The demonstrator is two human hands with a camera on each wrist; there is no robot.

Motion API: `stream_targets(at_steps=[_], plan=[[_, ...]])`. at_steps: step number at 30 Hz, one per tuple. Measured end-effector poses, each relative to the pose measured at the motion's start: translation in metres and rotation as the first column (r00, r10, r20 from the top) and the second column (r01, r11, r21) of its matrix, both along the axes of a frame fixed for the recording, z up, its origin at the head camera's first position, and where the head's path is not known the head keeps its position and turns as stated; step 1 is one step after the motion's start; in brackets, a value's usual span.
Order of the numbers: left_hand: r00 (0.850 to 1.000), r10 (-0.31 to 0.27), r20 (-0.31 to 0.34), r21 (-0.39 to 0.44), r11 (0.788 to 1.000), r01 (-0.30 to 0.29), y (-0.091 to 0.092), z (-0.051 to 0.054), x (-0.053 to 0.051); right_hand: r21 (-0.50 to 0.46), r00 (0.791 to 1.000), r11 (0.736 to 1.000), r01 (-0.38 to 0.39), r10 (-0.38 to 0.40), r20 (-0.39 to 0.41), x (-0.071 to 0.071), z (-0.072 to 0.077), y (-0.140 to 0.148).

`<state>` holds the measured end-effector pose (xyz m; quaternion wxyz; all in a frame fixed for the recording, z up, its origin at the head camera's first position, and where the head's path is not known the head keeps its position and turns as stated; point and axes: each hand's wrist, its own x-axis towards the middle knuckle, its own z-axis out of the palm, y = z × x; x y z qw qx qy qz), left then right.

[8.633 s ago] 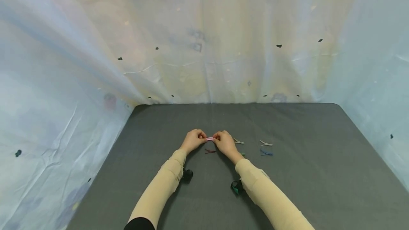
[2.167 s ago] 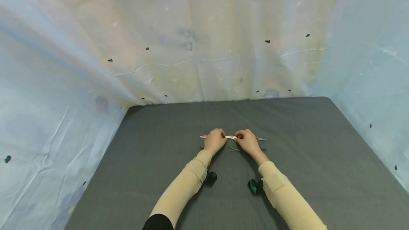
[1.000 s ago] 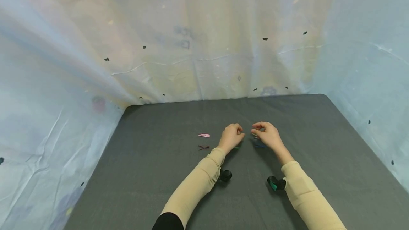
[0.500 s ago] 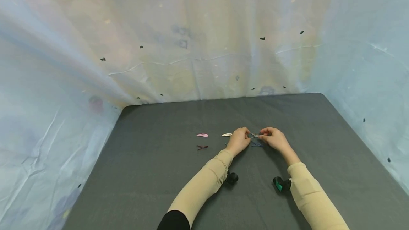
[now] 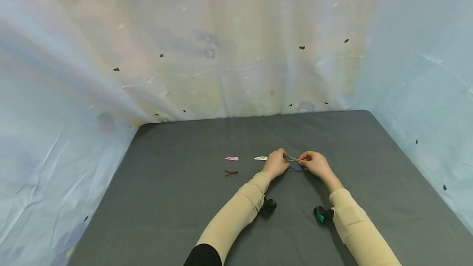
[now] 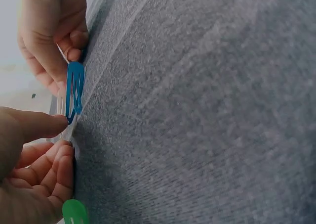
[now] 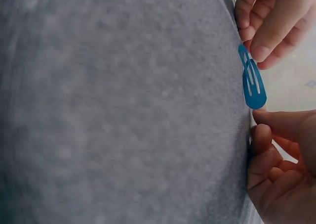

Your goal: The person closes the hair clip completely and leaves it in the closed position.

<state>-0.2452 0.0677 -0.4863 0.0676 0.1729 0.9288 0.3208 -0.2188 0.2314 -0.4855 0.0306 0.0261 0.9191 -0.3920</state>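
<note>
hair clip (image 5: 296,159), forked, pale-grey, metal-looking, is now pinched by left hand (image 5: 275,164) and right hand (image 5: 315,164); at nine o'clock the closed cream teardrop clip (image 5: 260,158) lies released: work has moved along.

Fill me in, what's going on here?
A person's left hand and right hand hold a pale clip between their fingers, its arms spread. The blue clip lies nearer the person, also spread. Off to the left, the pink clip and white clip look closed, while the red clip is spread. The green clip is mostly hidden in the head view.
</note>
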Motion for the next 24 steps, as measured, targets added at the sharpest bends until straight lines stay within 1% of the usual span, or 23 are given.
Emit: stream_targets(at_steps=[2,5,9,12,16,21,24], plan=[[1.0,0.005,0.025,0.028,1.0,-0.005,0.0003,-0.0006,-0.0018,0.007,1.0,1.0,0.006,-0.006,-0.013,0.0005,-0.0005,0.0003],[0.998,0.022,0.061,0.071,0.997,-0.027,-0.0002,-0.0016,-0.0037,0.006,1.0,1.0,-0.008,0.009,-0.024,0.0009,-0.0008,0.0006],[0.997,0.024,0.074,0.116,0.993,-0.033,-0.0021,-0.0004,-0.0049,-0.022,0.999,1.0,-0.02,0.02,-0.025,0.0015,-0.0013,0.0009],[0.998,0.019,0.066,0.124,0.992,-0.027,-0.0028,0.0016,-0.0049,-0.059,1.0,0.998,-0.018,0.016,-0.024,0.0019,-0.0021,0.0022],[0.999,0.023,0.039,0.116,0.993,-0.028,-0.003,0.0025,-0.004,-0.097,1.0,0.995,-0.018,0.016,-0.015,0.0031,-0.0042,0.0043],[0.999,0.04,0.005,0.11,0.993,-0.041,-0.0027,0.0007,-0.0045,-0.107,1.0,0.994,-0.022,0.021,-0.003,0.0042,-0.0072,0.0056],[0.999,0.048,-0.005,0.111,0.993,-0.047,-0.0026,0.0007,-0.0048,-0.11,1.0,0.994,-0.014,0.014,0.005,0.004,-0.007,0.0053]])
